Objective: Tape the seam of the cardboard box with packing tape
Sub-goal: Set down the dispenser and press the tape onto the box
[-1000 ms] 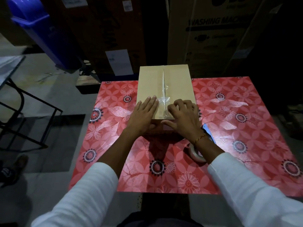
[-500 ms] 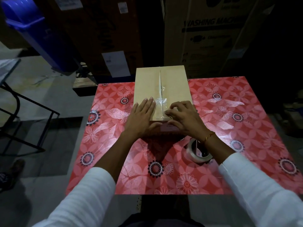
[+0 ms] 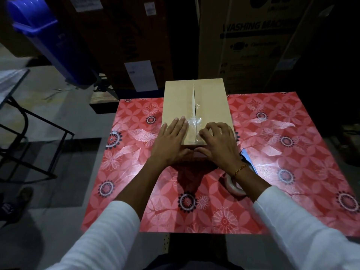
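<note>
Resting at the far edge of the red flowered tabletop (image 3: pixel 292 152), the cardboard box (image 3: pixel 179 106) has clear packing tape (image 3: pixel 194 121) along its centre seam. The left hand (image 3: pixel 171 141) lies flat, fingers spread, on the box's near left. The right hand (image 3: pixel 220 145) presses curled fingers beside the seam, gripping nothing. A tape roll (image 3: pixel 232 185) lies under the right wrist.
</note>
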A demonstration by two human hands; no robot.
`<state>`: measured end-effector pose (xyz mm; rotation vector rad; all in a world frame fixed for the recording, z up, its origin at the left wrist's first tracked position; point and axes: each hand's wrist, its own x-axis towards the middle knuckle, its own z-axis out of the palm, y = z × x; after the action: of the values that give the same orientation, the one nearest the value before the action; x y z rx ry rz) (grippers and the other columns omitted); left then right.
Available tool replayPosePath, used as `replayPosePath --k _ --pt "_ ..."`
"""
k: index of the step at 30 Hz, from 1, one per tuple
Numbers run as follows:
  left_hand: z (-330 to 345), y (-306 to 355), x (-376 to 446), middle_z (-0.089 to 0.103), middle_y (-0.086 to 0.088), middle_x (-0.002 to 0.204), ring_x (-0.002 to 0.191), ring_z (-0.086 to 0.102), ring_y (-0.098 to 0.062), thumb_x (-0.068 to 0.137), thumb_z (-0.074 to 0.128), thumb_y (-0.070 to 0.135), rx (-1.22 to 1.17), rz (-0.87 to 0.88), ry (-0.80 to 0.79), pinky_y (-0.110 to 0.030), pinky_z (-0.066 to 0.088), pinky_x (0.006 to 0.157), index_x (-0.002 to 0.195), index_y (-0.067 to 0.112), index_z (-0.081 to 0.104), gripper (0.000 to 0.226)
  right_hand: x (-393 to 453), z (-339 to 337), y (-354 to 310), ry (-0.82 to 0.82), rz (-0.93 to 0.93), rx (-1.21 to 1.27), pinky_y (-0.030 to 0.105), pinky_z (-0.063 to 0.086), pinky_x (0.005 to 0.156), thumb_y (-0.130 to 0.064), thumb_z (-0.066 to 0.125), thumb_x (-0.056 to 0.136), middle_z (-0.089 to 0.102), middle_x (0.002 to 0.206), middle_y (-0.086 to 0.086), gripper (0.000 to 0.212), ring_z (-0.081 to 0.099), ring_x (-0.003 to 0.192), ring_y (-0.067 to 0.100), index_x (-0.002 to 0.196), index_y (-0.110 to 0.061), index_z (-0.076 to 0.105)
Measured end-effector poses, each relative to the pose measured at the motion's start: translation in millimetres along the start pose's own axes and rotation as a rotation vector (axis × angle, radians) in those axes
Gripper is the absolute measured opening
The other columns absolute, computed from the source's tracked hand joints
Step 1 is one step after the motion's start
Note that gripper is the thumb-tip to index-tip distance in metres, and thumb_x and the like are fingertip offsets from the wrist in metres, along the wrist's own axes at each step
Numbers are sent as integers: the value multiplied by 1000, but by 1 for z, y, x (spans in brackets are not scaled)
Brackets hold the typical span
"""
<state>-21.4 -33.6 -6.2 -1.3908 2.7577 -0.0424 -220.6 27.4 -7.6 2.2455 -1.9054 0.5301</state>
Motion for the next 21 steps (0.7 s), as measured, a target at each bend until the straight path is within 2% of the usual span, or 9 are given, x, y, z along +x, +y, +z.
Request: replayPosePath --k 5,7,10,12,17,21 --pt "-3 0 -1 -7 -6 169 156 -5 -25 93 53 57 11 1 -14 -49 5 125 159 13 -2 97 0 -4 8 -32 -63 -4 43 39 91 -44 85 68 59 120 4 56 49 108 32 113 -22 61" --pt "-2 0 -2 -4 -5 169 156 -3 -24 92 45 65 -40 -4 14 -48 4 125 160 13 2 96 0 -5 10 -24 -63 14 43 41 90 -49 82 71 59 120 3 53 49 109 31 113 -23 61" --pt "-1 2 -2 3 -4 169 156 3 -23 88 21 76 -88 -29 46 -48 5 124 160 13 11 96 1 -6 12 -6 -70 39 42 43 89 -58 68 83 60 120 1 46 50 109 31 113 -24 63" --pt "-2 2 -1 5 -4 169 156 4 -23 86 18 76 -76 -30 42 -48 5 124 160 13 12 98 1 -6 14 -15 -94 34 42 45 88 -55 67 84 60 122 1 44 51 109 32 115 -23 63" --pt "-2 -1 0 0 -6 170 156 0 -25 92 53 59 -49 -5 17 -48 4 124 159 12 6 94 2 -9 14 -65 -83 61 40 50 80 -39 81 77 59 123 2 49 50 110 33 118 -22 62" --pt "-8 2 -1 -3 -8 169 156 -2 -26 92 63 44 -51 6 -17 -47 5 124 159 10 3 96 -2 -15 20 -109 -119 100 39 52 79 -21 83 71 58 129 2 59 47 117 31 125 -21 60"
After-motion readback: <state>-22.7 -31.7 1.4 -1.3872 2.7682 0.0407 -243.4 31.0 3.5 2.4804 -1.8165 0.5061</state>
